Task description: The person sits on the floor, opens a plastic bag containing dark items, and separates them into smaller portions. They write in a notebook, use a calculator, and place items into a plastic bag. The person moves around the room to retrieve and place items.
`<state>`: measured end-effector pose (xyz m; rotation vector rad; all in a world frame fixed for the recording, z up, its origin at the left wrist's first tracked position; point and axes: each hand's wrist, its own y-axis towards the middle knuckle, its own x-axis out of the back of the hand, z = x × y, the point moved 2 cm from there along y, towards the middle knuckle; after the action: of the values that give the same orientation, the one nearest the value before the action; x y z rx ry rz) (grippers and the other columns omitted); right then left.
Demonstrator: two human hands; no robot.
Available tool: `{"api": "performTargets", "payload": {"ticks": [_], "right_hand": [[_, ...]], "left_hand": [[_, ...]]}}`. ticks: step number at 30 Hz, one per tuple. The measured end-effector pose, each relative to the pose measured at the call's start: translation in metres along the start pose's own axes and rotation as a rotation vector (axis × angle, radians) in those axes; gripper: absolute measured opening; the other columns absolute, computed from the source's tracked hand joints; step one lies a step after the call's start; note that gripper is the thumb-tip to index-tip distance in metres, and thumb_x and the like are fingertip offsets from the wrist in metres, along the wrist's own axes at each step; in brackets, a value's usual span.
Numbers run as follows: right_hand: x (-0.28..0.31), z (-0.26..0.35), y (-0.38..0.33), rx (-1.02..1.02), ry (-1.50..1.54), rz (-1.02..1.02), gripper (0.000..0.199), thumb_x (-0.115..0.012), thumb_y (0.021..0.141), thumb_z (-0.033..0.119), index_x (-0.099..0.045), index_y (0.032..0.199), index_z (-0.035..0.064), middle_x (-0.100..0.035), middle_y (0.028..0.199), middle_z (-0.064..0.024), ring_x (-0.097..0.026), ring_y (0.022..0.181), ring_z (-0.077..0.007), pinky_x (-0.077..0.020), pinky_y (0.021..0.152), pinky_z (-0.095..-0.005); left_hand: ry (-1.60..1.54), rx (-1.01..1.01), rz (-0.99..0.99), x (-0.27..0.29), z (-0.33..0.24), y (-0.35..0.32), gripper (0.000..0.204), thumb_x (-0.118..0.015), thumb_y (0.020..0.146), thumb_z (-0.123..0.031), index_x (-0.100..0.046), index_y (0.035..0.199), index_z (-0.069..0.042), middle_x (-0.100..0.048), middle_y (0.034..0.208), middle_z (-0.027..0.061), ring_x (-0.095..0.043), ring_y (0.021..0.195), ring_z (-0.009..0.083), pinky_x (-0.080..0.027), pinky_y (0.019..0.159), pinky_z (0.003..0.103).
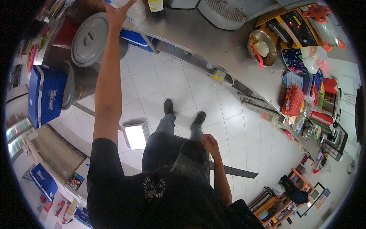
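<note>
head view: left hand (117, 13), fingers spread, reaches a white container (131, 9) on the far steel counter (213, 38); right hand (210, 143) hangs loosely curled, empty. a steady full-palm grip looks wise.

- Two hands: left hand (116, 13), right hand (210, 143)
- Two dark shoes (168, 106)
- Two blue cooler boxes, the larger (46, 94) and a smaller one (44, 181)
- One grey pot lid (89, 39)
- One metal bowl (261, 48)
- One steel counter (213, 38)
</note>
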<state>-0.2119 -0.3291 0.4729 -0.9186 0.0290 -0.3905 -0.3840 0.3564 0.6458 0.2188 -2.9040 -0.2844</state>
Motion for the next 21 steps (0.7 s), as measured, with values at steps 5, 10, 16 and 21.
{"api": "performTargets", "payload": {"ticks": [5, 10, 16, 21], "right_hand": [[0.027, 0.000, 0.015, 0.114, -0.025, 0.025, 0.027, -0.050, 0.102, 0.031, -0.063, 0.114, 0.0110, -0.068, 0.094, -0.0032, -0.062, 0.082, -0.0118, -0.0496, 0.071, -0.0273], [0.059, -0.007, 0.050, 0.051, -0.070, 0.027, 0.033, -0.052, 0.100, 0.037, -0.062, 0.116, 0.0099, -0.068, 0.096, -0.0041, -0.063, 0.082, -0.0132, -0.0500, 0.071, -0.0302], [0.116, -0.028, 0.177, 0.024, -0.206, 0.037, 0.026, -0.054, 0.098, 0.025, -0.059, 0.117, 0.0079, -0.069, 0.099, -0.0061, -0.065, 0.086, -0.0143, -0.0514, 0.068, -0.0297], [0.247, -0.077, 0.390, 0.721, -1.189, -0.404, 0.045, -0.058, 0.094, 0.037, -0.055, 0.122, 0.0026, -0.060, 0.119, -0.0159, -0.059, 0.107, -0.0309, -0.0446, 0.092, -0.0398]], "left_hand": [[-0.296, -0.303, -0.076, -0.008, -0.009, -0.020, 0.093, -0.087, 0.066, -0.026, -0.039, 0.144, -0.008, -0.056, 0.128, 0.0190, -0.058, 0.110, 0.0325, -0.048, 0.095, 0.039], [-0.145, -0.406, -0.127, 0.024, 0.040, -0.051, 0.086, -0.085, 0.074, -0.021, -0.033, 0.140, -0.001, -0.054, 0.125, 0.0194, -0.058, 0.112, 0.0298, -0.050, 0.094, 0.038], [-0.072, -0.009, -0.035, 0.024, 0.165, -0.275, 0.048, -0.062, 0.090, 0.003, -0.040, 0.133, -0.002, -0.055, 0.117, 0.0120, -0.059, 0.106, 0.0182, -0.052, 0.086, 0.028], [-0.125, 0.476, 0.182, -0.063, 0.259, -0.507, 0.040, -0.062, 0.091, -0.001, -0.049, 0.128, -0.010, -0.058, 0.114, 0.0061, -0.060, 0.091, 0.0136, -0.050, 0.074, 0.026]]}}
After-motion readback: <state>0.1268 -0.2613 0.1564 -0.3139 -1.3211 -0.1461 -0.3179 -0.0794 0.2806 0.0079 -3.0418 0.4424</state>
